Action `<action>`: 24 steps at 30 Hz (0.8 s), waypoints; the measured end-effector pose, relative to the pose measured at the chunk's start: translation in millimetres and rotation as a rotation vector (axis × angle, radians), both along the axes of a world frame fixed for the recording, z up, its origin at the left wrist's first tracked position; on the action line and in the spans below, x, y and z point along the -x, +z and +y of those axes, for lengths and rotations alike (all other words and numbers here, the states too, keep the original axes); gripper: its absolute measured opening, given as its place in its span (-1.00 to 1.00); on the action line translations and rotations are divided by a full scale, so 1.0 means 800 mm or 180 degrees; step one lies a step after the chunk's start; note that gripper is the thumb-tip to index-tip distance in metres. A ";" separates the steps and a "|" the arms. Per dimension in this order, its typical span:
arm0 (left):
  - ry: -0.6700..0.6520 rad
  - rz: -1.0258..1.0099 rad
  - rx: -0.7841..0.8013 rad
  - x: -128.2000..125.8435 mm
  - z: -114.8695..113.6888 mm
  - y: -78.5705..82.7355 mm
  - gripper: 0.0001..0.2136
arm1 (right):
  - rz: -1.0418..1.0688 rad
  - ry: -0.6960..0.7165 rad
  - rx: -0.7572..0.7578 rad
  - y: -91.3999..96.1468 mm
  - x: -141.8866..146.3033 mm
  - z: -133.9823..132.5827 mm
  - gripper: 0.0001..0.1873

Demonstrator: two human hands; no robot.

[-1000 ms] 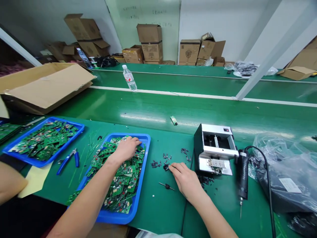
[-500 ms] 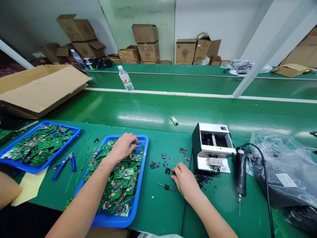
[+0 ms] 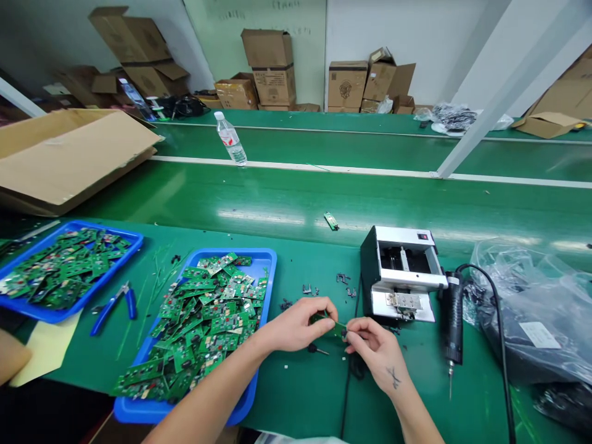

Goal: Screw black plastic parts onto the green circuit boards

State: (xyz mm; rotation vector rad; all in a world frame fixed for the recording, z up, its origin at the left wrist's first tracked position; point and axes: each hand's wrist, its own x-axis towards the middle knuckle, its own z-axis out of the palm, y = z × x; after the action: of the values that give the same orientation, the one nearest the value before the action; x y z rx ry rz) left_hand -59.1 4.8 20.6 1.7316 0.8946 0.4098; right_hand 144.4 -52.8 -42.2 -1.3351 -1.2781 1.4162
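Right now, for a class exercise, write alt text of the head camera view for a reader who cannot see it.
A person's left hand and right hand hold a small green circuit board over a green workbench between a blue tray heaped with boards and a silver benchtop machine.

Look at that glossy green coating on the circuit board [image 3: 329, 324], and there's smooth blue plastic on the tray [image 3: 271, 277], shiny metal on the benchtop machine [image 3: 407, 243], high gloss across the green conveyor belt [image 3: 277, 197], matt brown cardboard on the box [image 3: 69, 154], crinkled clear plastic on the bag [image 3: 522, 277]
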 end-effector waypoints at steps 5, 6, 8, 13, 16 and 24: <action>-0.0233 -0.0011 -0.0410 -0.013 -0.014 -0.011 -0.90 | 0.0399 -0.0461 0.0337 -0.004 -0.012 -0.016 -0.62; -0.0234 -0.0017 -0.0451 -0.015 -0.015 -0.013 -0.91 | 0.0442 -0.0482 0.0383 -0.004 -0.013 -0.016 -0.62; -0.0219 -0.0042 -0.0494 -0.019 -0.016 -0.016 -0.91 | 0.0520 -0.0473 0.0460 -0.005 -0.013 -0.015 -0.62; -0.0138 -0.0101 -0.0409 -0.021 -0.018 -0.018 -0.90 | 0.0690 -0.0282 0.0617 -0.005 -0.016 -0.016 -0.64; -0.0156 -0.0102 -0.0365 -0.020 -0.018 -0.019 -0.89 | 0.0713 -0.0193 0.0636 -0.005 -0.019 -0.017 -0.67; -0.0315 0.0141 -0.0416 -0.017 -0.019 -0.013 -0.88 | 0.0567 -0.0112 0.0065 -0.005 -0.020 -0.018 -0.76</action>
State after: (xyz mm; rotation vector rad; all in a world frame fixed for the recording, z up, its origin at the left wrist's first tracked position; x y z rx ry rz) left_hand -45.8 -10.1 10.2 1.9030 0.8251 0.3725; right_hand 160.0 -67.1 -46.2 -1.2096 -1.1211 1.4914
